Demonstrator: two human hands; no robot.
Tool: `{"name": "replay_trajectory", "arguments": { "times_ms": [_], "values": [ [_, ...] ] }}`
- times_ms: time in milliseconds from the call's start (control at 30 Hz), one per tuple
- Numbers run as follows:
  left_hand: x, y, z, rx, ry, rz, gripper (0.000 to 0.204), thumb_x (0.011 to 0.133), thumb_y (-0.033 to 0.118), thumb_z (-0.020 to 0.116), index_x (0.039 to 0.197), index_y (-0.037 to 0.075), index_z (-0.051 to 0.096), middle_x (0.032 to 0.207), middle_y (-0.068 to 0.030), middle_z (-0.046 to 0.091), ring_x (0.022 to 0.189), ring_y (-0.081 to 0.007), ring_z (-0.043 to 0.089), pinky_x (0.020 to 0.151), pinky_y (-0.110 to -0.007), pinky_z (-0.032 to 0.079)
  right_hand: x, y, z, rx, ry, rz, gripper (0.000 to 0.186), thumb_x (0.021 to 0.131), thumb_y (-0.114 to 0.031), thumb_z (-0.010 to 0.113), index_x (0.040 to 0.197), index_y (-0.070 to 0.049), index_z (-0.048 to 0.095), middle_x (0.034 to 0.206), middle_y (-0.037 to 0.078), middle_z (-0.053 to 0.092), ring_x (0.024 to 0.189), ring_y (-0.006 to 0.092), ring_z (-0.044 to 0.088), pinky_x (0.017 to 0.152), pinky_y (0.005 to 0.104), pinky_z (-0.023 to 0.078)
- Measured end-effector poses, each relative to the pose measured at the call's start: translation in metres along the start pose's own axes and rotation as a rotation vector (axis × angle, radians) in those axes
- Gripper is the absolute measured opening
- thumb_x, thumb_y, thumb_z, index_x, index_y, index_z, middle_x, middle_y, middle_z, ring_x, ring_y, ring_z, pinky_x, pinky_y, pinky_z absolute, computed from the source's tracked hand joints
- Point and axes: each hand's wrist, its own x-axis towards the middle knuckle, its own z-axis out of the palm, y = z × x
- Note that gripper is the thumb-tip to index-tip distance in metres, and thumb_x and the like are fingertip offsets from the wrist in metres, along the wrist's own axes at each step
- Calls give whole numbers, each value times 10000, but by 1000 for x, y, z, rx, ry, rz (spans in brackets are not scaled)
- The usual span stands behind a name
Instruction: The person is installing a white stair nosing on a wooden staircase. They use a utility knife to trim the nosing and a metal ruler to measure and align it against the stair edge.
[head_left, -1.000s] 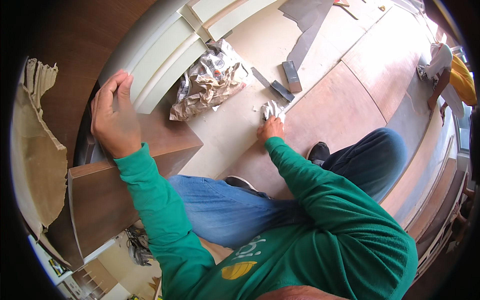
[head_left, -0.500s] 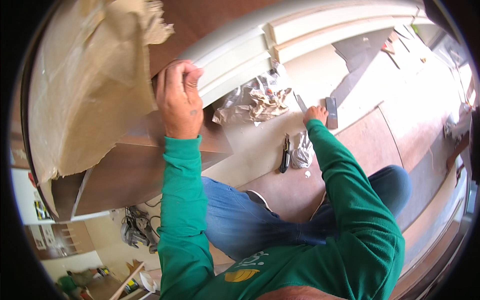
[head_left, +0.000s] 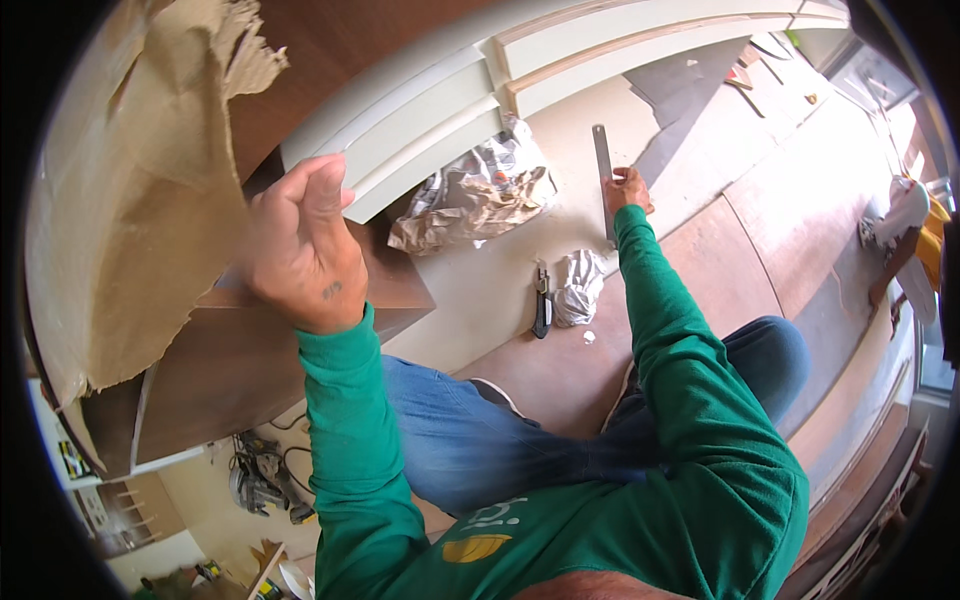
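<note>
My left hand (head_left: 312,250) is raised beside the torn brown paper (head_left: 170,220), over the edge of a brown panel cabinet (head_left: 270,330). Its fingers are loosely bent, smeared at the left, and nothing shows in them; I judge it open. My right hand (head_left: 628,190) is down by the floor, closed on a long metal ruler (head_left: 604,160) with a hole at its far end. Short of that hand lie a black utility knife (head_left: 542,305) and a crumpled white paper wad (head_left: 579,288).
Crumpled silver and brown wrapping (head_left: 475,195) lies against a white drawer-like unit (head_left: 420,130). A corded power tool (head_left: 265,480) rests on the floor at the lower left. Brown boards (head_left: 690,260) cover the floor on the right. Another person (head_left: 915,230) is at the far right edge.
My left hand has come off the panel edge and drawn back toward me. The ruler now points away along the floor, and the dark block-like piece beside my right hand no longer shows.
</note>
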Motion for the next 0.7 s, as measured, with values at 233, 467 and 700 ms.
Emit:
{"name": "replay_trajectory", "arguments": {
  "times_ms": [233,467,700],
  "values": [
    [18,14,18,-336,-14,124,136,1079,77,714,1145,-35,751,1019,-109,734,815,-119,682,733,-252,589,43,39,-63,854,290,-165,223,1113,-293,702,1224,-102,736,851,-8,669,671,106,618,559,284,541],
    [6,12,-29,-343,-125,-44,462,1033,262,810,1385,-9,684,1215,-148,734,944,-170,693,769,-283,585,-114,-85,-201,233,519,-928,157,1002,-24,709,1080,-128,797,981,20,774,948,220,716,962,369,493],
    [-35,22,-28,-117,-464,-194,428,1081,413,726,1245,18,714,946,-52,729,815,-154,673,701,-303,573,-170,-226,-254,71,249,-1668,172,851,-220,875,999,-278,809,936,-56,693,984,221,641,1021,435,409]
  ]
}}
